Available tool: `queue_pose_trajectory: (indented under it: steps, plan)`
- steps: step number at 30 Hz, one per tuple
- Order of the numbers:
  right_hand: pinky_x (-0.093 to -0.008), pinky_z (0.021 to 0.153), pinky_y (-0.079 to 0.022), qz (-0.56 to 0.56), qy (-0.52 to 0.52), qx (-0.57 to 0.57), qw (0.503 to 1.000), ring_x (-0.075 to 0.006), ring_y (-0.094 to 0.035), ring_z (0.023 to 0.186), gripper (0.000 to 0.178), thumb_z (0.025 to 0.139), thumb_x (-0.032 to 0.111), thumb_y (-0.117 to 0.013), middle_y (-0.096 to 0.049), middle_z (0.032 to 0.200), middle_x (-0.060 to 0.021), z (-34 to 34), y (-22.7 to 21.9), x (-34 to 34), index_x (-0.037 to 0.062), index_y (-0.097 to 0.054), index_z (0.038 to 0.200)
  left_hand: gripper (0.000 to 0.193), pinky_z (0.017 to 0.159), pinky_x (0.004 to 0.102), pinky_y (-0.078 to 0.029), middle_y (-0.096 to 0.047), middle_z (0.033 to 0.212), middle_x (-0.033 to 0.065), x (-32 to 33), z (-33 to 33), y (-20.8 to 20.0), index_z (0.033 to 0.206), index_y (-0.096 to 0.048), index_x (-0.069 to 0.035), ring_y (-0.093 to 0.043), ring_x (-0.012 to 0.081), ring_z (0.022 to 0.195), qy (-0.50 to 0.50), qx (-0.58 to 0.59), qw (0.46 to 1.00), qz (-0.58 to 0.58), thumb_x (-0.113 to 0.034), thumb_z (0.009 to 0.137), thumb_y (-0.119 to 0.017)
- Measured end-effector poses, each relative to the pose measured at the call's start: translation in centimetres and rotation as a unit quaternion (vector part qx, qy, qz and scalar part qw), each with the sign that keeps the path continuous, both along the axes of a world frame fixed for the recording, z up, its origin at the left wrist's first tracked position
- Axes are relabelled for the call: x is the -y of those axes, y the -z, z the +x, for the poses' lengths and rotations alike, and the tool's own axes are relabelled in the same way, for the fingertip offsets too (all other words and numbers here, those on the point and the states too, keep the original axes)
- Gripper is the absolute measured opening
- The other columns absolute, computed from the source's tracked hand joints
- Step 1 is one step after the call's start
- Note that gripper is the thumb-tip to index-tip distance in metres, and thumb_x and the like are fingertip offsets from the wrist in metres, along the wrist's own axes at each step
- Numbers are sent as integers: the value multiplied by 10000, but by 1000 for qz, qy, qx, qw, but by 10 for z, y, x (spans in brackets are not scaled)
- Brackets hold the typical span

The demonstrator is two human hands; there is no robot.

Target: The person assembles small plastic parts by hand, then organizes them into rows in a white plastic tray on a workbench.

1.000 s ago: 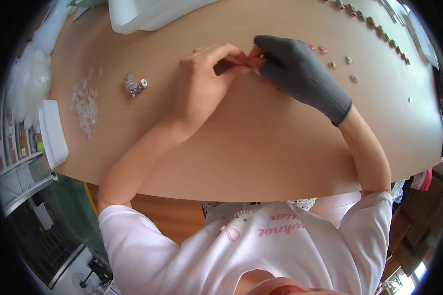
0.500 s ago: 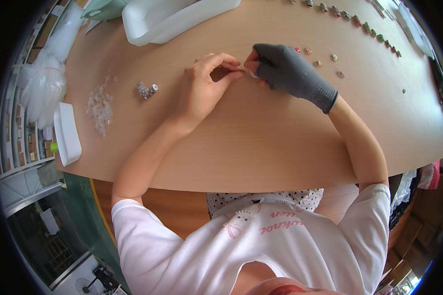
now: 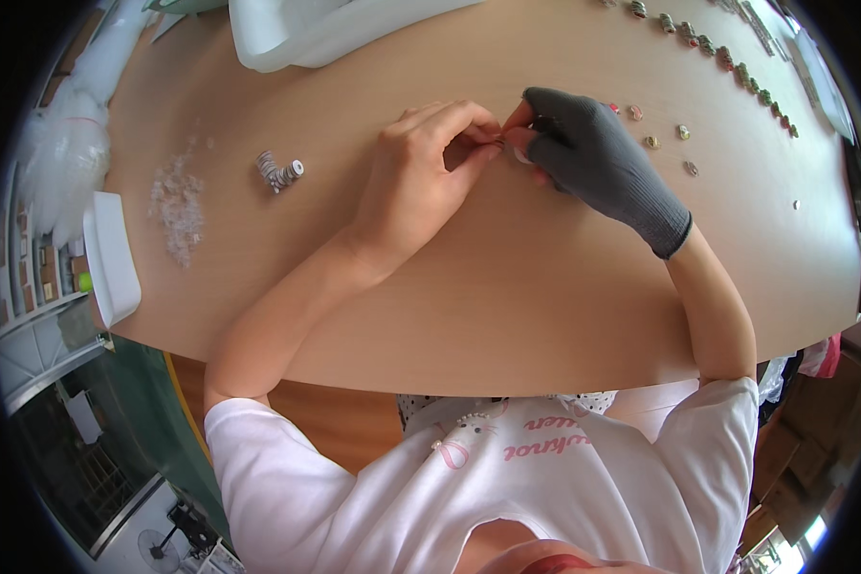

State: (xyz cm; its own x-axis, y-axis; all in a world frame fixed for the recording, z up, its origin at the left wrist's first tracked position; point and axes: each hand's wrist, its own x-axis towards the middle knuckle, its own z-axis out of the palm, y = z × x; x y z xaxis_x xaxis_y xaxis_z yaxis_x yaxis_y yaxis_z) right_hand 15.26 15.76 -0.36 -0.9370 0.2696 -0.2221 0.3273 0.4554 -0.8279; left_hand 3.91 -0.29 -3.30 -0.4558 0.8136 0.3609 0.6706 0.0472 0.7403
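At the far left, a clear bag (image 3: 67, 153) is bulging beside the left edge of the worktop (image 3: 488, 316), and a white tray (image 3: 115, 258) is standing along that edge, its long side running toward the near corner. Just right of it, clear bits (image 3: 177, 215) are lying scattered in a loose heap. Farther right, a disc stack (image 3: 277, 174) is lying on its side, bending in the middle, its round white end facing right. Beyond it, a white bin (image 3: 301, 38) is running out of view at the far side. Bare surface is lying between the stack and the left hand (image 3: 411, 182), and a wide bare stretch is spreading below both hands to the near edge, which is curving just in front of the shirt (image 3: 507, 478).

The left hand is holding thumb and forefinger narrowly together, pointing right; I cannot tell what is between the tips. Just right of those tips, a white piece (image 3: 521, 155) is showing at the fingers of the right hand (image 3: 598, 148), which is wearing a grey glove and pinching it narrowly. Fingers are partly hiding the piece, so I cannot tell its long axis or where it is pointing.

Right of the glove, small rounds (image 3: 683, 132) are lying loosely apart. Beyond them, a row of small stacks (image 3: 725, 57) is slanting from upper left to lower right, leaving open room toward the right edge.
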Motion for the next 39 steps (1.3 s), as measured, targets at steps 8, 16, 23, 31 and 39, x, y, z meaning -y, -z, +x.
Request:
queue_pose_trajectory:
  steps: [8, 16, 23, 31, 39]
  plan:
    - [-304, 531, -461, 20, -23, -11, 999, -143, -625, 556, 172, 875, 133, -567, -645, 618, -73, -5, -3, -3, 39, -630, 1004, 183, 720, 281, -561, -725, 841, 73, -3, 2, -4, 956, -644, -9, -712, 177, 801, -5, -9, 1000, -10, 24, 803, -738]
    - [-265, 505, -437, -58, 5, 17, 998, -89, -562, 543, 176, 889, 120, -570, -626, 628, -60, 2, -1, -8, 34, -614, 1036, 184, 728, 273, -568, -724, 836, 70, -4, 2, -1, 943, -629, -10, -715, 165, 806, -18, -20, 1000, -13, 27, 800, -740]
    - [-258, 497, -423, -65, 3, 38, 997, -78, -541, 532, 175, 893, 125, -569, -615, 618, -46, 0, -6, -4, 40, -619, 1038, 196, 721, 271, -571, -724, 835, 71, -3, 1, -1, 952, -629, -9, -715, 162, 808, -8, -7, 1000, -6, 39, 795, -737]
    - [-266, 507, -447, -35, -35, 48, 998, -99, -557, 526, 215, 880, 143, -557, -602, 602, -49, -4, -5, -9, 21, -618, 1047, 209, 711, 278, -570, -720, 831, 66, -3, 0, -3, 956, -632, -12, -714, 172, 798, 4, -13, 1000, 6, 49, 786, -737]
    - [-272, 552, -478, -52, -43, 64, 996, -104, -586, 584, 270, 882, 171, -570, -618, 656, -50, -10, -12, -11, 15, -594, 1100, 189, 717, 269, -570, -719, 839, 67, -2, 1, 0, 954, -631, -5, -713, 167, 804, -5, -41, 999, 2, 37, 803, -736]
